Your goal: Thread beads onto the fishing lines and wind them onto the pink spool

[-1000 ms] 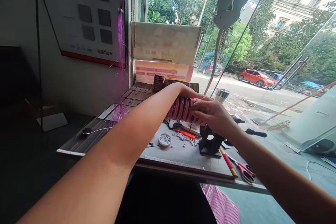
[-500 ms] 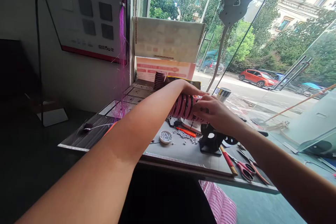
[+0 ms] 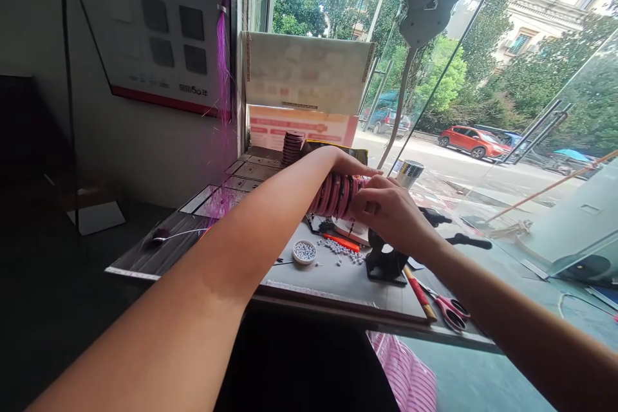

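A roll of pink rings with dark bands between them (image 3: pixel 333 196) lies sideways above the table, beside a black stand (image 3: pixel 386 265). Over the roll's far side reaches my left hand (image 3: pixel 355 162); its fingertips are mostly hidden behind my right hand. My right hand (image 3: pixel 389 206) is at the right end of the roll, fingers bent and pressed together. What they pinch is hidden. Below the roll are a small white dish of pale beads (image 3: pixel 304 252), loose beads (image 3: pixel 340 252) and an orange stick-like tool (image 3: pixel 342 243).
Pink-handled scissors (image 3: pixel 451 312) and a red-and-tan stick (image 3: pixel 420 296) lie near the right front edge. A dark ringed stack (image 3: pixel 292 148) and a can (image 3: pixel 409 172) stand farther back. Purple strands (image 3: pixel 222 77) hang at the left. Glass panes border the right.
My right hand has shifted slightly and its fingers have curled closer together at the roll's end. Its forearm has dropped a little, uncovering black handles behind it. My left arm stays nearly still.
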### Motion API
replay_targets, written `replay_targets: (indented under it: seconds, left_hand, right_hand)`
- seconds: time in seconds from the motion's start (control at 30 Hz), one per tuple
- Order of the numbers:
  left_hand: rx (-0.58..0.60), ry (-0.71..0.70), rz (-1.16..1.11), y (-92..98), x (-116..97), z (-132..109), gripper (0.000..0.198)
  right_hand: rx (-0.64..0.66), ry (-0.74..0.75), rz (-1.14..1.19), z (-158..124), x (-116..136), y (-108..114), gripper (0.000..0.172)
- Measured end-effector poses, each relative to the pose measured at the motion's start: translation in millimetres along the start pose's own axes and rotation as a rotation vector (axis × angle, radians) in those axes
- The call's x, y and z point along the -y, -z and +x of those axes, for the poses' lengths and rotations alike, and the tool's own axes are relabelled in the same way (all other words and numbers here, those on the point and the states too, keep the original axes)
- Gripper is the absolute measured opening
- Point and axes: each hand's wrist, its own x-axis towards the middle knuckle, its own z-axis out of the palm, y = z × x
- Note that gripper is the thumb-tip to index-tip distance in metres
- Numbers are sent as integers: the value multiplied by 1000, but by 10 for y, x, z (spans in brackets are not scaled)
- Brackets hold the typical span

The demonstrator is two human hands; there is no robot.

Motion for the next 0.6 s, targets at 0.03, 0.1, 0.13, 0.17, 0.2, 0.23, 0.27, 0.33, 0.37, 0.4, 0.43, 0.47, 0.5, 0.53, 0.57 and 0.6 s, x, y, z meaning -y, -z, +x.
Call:
replay_targets:
  seconds: [0.03,0.1,0.13,0.17,0.2,0.23,0.27,0.33,0.37,0.4,0.43,0.47,0.5,0.53,0.57,0.6]
  left_hand:
    - [27,13,-18,4,1,2,73]
    - [59,33,-47,16,5,11,73]
    - [62,36,-51,23,9,19,73]
    - [62,36,-51,29,14,27,73]
    - [59,35,-51,35,19,37,73]
    - [57,37,-53,39,25,46,75]
    - [49,41,-55,41,31,54,76]
    - [23,38,-52,39,41,66,79]
    - [12,32,-51,35,43,69,79]
    - [10,27,-53,29,43,70,78]
    - [17,26,-61,23,42,67,76]
    - [32,30,-77,17,38,62,73]
    - [48,41,-97,11,34,54,71]
    - [57,52,-114,7,28,43,69]
    - [54,55,-119,4,21,30,68]
    - [44,51,-113,2,16,17,67]
  right_hand:
    - [-13,-7,6,5,-1,-9,8]
    - [-38,-23,15,26,-13,-21,7]
    - [-49,-28,16,36,-19,-24,6]
    - [-59,-27,12,39,-22,-24,6]
    - [-72,-20,1,31,-19,-24,7]
    - [-96,-8,-21,7,-8,-26,7]
    - [-133,8,-49,-37,13,-35,7]
    - [-183,55,-79,-178,79,-92,9]
    - [-160,70,-73,-266,118,-149,11]
    - [-85,67,-55,-355,154,-225,13]
    - [35,38,-33,-435,184,-320,14]
    - [177,-11,-19,-498,206,-428,16]
    - [314,-69,-23,-541,220,-543,17]
    - [428,-120,-56,-561,225,-656,20]
    - [515,-147,-106,-564,227,-760,23]
    - [574,-150,-161,-553,228,-848,24]
